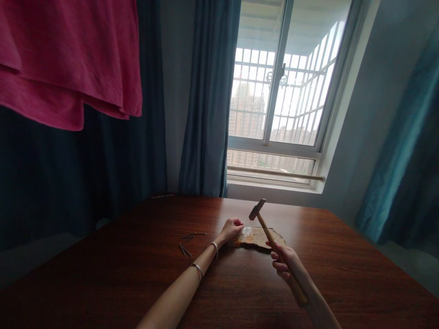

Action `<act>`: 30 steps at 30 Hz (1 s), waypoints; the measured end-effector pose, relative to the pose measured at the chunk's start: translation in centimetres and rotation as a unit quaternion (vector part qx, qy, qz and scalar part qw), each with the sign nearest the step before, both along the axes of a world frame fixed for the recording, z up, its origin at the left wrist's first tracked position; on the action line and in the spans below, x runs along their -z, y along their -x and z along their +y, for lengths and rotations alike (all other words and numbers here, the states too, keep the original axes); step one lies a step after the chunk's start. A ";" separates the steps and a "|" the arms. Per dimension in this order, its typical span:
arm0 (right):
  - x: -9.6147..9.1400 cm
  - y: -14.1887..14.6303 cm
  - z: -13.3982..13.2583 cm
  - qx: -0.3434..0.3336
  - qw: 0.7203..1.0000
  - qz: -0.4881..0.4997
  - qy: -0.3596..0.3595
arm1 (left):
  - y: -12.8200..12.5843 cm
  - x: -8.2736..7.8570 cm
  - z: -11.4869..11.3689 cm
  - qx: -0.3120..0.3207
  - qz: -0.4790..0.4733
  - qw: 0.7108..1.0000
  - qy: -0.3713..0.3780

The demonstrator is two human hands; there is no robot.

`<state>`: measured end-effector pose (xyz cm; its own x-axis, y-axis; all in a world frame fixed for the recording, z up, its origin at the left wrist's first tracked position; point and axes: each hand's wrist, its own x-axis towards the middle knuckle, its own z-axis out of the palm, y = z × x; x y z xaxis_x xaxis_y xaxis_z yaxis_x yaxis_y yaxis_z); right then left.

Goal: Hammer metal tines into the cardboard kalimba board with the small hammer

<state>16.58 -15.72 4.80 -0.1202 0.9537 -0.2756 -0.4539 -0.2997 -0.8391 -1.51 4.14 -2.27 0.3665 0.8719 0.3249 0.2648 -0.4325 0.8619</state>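
A hammer (pixel 272 241) with a wooden handle and dark metal head is gripped in my right hand (pixel 288 266). Its head is raised above the far side of a flat, ragged-edged piece of board (pixel 257 236), which is speckled with small marks and pale at its left. At the board's left end, my left hand (pixel 231 229) has its fingertips pinched together; whatever they hold is too small to make out. Several dark nails (pixel 185 249) lie loose on the wooden table, left of my left wrist.
The brown wooden table (pixel 137 278) reaches back to the wall below a barred window (pixel 265 144). Blue curtains (pixel 207 100) hang beside it and at the far right. A pink cloth (pixel 75 59) hangs at the upper left.
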 end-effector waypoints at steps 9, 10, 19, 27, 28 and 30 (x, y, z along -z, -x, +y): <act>-0.8 3.2 -0.5 0.012 0.996 -0.081 -0.029 | 0.1 -0.5 -0.4 0.014 -0.020 0.999 0.021; -0.9 3.3 -0.6 0.017 0.996 -0.082 -0.039 | 0.1 -0.5 -0.4 0.013 -0.023 0.999 0.022; -0.7 3.9 -0.8 0.027 0.992 -0.122 -0.029 | 0.1 0.1 0.0 0.004 0.008 1.000 0.016; -0.7 4.0 -0.9 0.034 0.992 -0.123 -0.024 | 0.1 -0.4 -0.4 0.002 0.018 1.000 0.013; -0.7 4.0 -0.9 0.033 0.992 -0.119 -0.031 | 0.1 -0.5 -0.5 0.000 0.017 1.000 0.014; -0.6 4.0 -0.8 0.039 0.991 -0.116 -0.054 | 0.0 -0.4 -0.4 -0.004 0.011 1.000 0.015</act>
